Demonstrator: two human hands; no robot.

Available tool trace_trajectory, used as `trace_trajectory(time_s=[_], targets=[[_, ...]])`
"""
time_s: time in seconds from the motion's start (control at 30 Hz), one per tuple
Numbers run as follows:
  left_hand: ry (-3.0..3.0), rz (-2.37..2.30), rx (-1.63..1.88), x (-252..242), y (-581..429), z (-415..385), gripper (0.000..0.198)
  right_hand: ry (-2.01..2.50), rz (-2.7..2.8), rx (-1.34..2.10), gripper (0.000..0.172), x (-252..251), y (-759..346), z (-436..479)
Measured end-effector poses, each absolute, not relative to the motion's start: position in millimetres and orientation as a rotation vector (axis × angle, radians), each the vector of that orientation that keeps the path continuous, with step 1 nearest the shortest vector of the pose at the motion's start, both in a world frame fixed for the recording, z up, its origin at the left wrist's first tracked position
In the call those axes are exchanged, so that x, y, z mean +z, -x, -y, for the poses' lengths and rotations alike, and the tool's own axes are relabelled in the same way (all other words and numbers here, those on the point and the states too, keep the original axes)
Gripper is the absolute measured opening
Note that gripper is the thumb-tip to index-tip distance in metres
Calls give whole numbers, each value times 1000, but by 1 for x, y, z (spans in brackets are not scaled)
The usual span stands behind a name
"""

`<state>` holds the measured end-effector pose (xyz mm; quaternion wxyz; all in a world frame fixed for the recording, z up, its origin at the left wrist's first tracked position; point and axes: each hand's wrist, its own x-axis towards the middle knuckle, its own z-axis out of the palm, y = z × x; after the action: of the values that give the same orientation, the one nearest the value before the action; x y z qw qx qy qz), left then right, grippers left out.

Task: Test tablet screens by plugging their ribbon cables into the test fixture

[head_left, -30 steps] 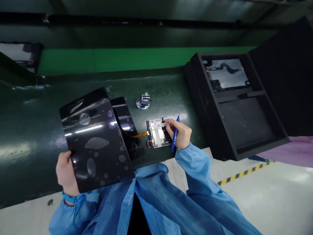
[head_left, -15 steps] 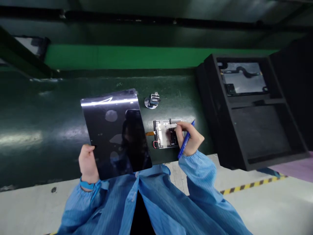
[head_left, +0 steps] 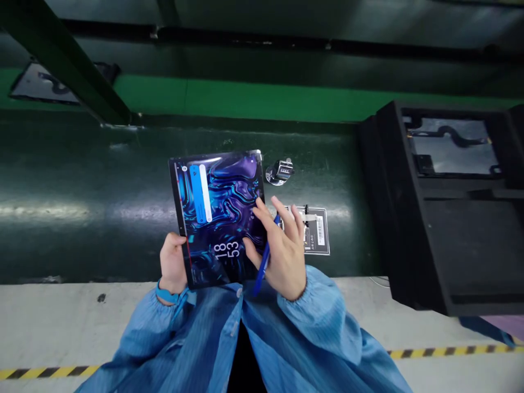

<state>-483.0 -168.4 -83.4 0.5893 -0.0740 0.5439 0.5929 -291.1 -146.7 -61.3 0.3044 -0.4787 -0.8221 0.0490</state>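
Observation:
My left hand (head_left: 172, 266) grips the lower left corner of a tablet screen (head_left: 216, 210), which is lit with a blue and purple swirl and the digits 18 53. It is held tilted above the dark green bench (head_left: 82, 218). My right hand (head_left: 282, 248) rests against the screen's right edge with fingers spread, and a blue pen (head_left: 264, 262) is tucked between them. Just right of that hand, a small circuit board (head_left: 315, 232) with a barcode label lies flat on the bench.
A metal tally counter (head_left: 280, 172) stands on the bench behind the tablet. A black foam tray (head_left: 450, 218) with compartments sits at the right, holding a silvery panel (head_left: 450, 144) in its top slot. A yellow-black floor stripe (head_left: 450, 352) runs below.
The screen, dark before, is now lit. My right hand left the circuit board and moved left onto the screen, still with the pen. The left hand brought the screen closer to centre.

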Motion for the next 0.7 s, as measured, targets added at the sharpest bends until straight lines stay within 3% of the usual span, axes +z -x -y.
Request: trace_trajectory(time_s=[0.1, 0.2, 0.3, 0.4, 0.57, 0.7], targets=[[197, -1208, 1318, -79, 481, 168, 22, 1295, 2258, 202, 53, -61, 305, 154], [178, -1205, 1315, -76, 479, 167, 23, 1008, 2359, 451, 58, -45, 303, 150], [189, -1256, 1329, -76, 480, 168, 20, 776, 2231, 538, 44, -15, 287, 125], [199, -1284, 1326, -73, 481, 172, 18, 979, 2089, 329, 18, 12, 273, 83], [224, -1184, 1268, -61, 479, 180, 11, 1312, 2369, 102, 30, 20, 274, 20], [211, -1159, 1261, -55, 476, 181, 13, 1218, 2521, 5, 36, 24, 276, 23]])
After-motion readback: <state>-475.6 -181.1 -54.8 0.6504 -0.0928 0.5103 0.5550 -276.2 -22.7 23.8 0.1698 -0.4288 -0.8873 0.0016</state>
